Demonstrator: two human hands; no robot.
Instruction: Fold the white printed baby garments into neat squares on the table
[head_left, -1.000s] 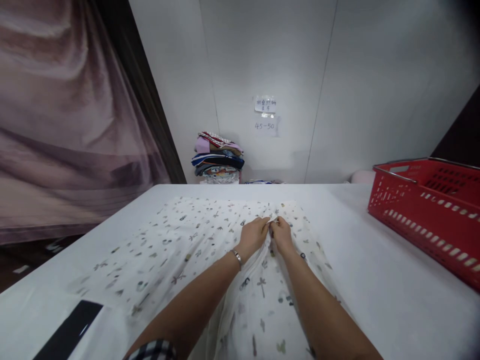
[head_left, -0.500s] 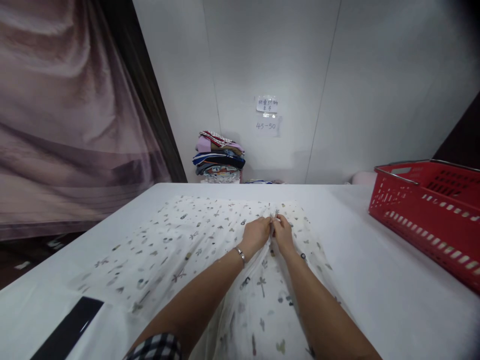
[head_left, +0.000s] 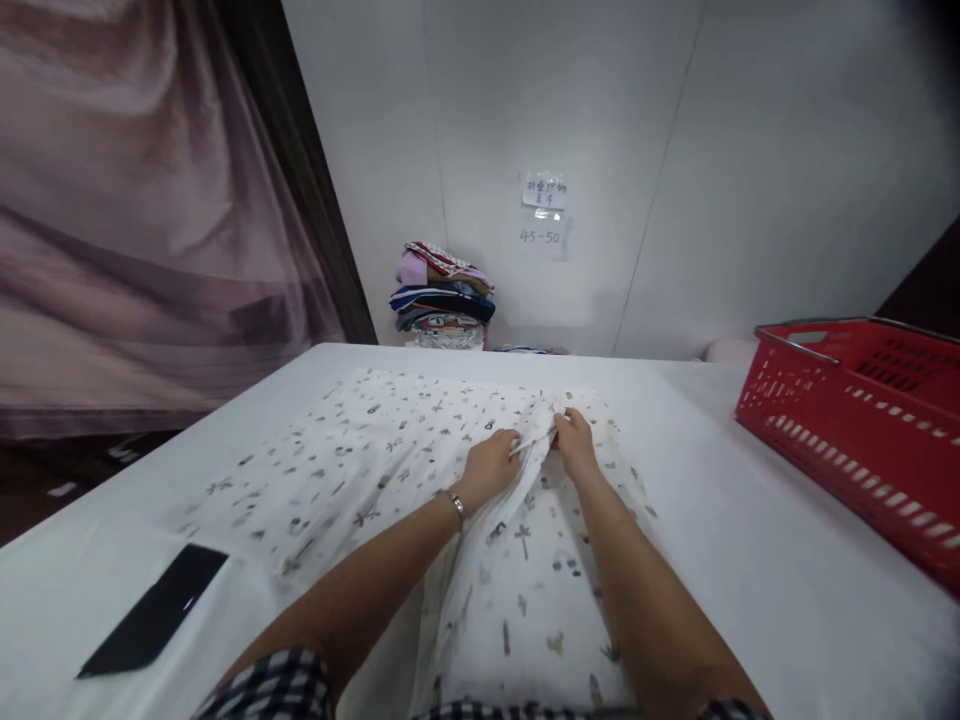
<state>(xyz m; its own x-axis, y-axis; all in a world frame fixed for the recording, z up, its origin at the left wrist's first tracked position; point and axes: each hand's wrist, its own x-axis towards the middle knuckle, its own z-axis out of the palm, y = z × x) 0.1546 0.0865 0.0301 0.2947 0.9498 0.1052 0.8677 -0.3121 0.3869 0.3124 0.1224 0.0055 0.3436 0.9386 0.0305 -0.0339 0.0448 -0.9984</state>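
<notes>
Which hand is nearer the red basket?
Right. The right hand pinches the printed cloth, with the red basket off to its right; the left hand is farther left, also holding cloth.

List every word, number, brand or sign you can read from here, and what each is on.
"45-50": handwritten on the lower paper sheet on the grey-white wall.
Upper paper sheet: two lines of handwritten Chinese characters, too small and blurred to read surely.
Red basket: no lettering I can read.
Patterned cloth: small printed figures, no readable words.
</notes>
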